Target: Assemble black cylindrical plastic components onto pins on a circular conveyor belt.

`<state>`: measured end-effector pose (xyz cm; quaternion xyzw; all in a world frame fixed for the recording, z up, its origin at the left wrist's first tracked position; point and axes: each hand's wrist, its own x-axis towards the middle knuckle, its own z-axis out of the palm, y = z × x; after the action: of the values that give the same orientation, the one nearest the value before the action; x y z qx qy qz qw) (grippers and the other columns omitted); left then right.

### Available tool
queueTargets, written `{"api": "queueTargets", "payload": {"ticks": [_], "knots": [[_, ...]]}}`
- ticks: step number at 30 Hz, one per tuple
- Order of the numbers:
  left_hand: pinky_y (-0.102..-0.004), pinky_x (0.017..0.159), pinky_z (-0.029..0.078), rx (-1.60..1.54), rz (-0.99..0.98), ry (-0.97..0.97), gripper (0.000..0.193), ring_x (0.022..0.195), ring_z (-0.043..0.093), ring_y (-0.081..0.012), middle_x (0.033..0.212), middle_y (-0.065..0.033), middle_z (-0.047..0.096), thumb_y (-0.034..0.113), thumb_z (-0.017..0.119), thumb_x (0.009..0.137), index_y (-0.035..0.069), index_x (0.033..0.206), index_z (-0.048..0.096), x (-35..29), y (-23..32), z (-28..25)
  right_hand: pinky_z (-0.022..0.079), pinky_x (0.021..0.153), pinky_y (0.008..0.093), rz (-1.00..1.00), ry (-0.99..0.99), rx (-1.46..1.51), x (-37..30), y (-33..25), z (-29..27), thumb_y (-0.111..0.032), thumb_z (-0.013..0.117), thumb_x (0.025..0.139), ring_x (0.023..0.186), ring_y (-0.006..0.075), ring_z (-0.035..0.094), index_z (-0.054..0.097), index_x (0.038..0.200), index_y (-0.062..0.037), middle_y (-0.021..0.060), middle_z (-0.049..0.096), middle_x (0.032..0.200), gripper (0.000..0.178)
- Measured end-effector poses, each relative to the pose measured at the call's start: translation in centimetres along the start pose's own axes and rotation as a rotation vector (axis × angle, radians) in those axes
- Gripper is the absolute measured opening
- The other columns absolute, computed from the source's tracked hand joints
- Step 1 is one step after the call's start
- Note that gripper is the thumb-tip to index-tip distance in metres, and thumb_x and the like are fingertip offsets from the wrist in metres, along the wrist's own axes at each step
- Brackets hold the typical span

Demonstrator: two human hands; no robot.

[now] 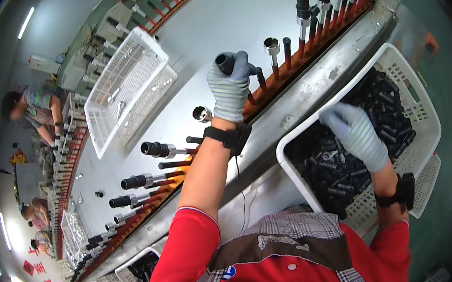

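My left hand (pixel 230 87), in a striped grey glove, is raised over the edge of the metal table. Its fingers wrap round a black plastic sleeve (pixel 224 62), whose open round end faces up. Beside that hand stand a black-tipped rod (pixel 261 79) and a silver metal cup (pixel 201 113) on the row. My right hand (pixel 354 134), gloved alike, hangs over a white basket (pixel 428 118) full of black tubular parts (pixel 347 174). Its fingertips are blurred, so I cannot make out whether they hold anything.
Red rods carrying silver cups (pixel 272 46) and black sleeves (pixel 302 5) line the curved edge of the table (pixel 256 15). A white crate (pixel 130 90) with a few metal pieces sits on it. A co-worker (pixel 39 112) stands across at far left.
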<state>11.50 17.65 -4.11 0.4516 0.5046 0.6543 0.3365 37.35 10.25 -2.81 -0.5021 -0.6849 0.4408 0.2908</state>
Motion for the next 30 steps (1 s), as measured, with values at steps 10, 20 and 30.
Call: {"api": "queueTargets", "payload": {"ticks": [10,20,30], "knots": [[-0.0316,0.056,0.048,0.653,0.566,-0.061,0.011,0.062,0.062,-0.0131,0.069,-0.0059,0.066,0.015,0.064,0.087,0.005,0.085,0.064,-2.9,-9.6,-14.7,0.053,0.071,0.0420,-0.638,0.130,-0.336,13.0,-12.0,25.2,-0.038,0.059,0.084,0.073,0.0316,0.066,0.071,0.078,-0.0101,0.0115,0.067,0.074,0.031],[-0.0330,0.057,0.048,0.503,0.457,0.133,0.012,0.062,0.061,-0.0143,0.069,-0.0079,0.066,0.016,0.062,0.087,0.004,0.086,0.064,-7.0,-5.0,-22.2,0.054,0.072,0.0342,-0.669,0.120,0.028,8.2,-12.6,30.8,-0.033,0.066,0.086,0.075,0.0263,0.068,0.073,0.095,-0.0051,0.0113,0.070,0.078,0.030],[-0.0238,0.053,0.044,0.262,0.267,0.364,0.020,0.053,0.054,-0.0075,0.060,0.0004,0.060,0.020,0.073,0.085,0.006,0.074,0.063,-11.0,-0.4,-21.2,0.052,0.078,0.0359,0.131,0.390,-0.405,-2.8,9.7,3.3,-0.028,0.054,0.090,0.083,0.0339,0.066,0.069,0.092,-0.0021,0.0176,0.070,0.093,0.030]]}}
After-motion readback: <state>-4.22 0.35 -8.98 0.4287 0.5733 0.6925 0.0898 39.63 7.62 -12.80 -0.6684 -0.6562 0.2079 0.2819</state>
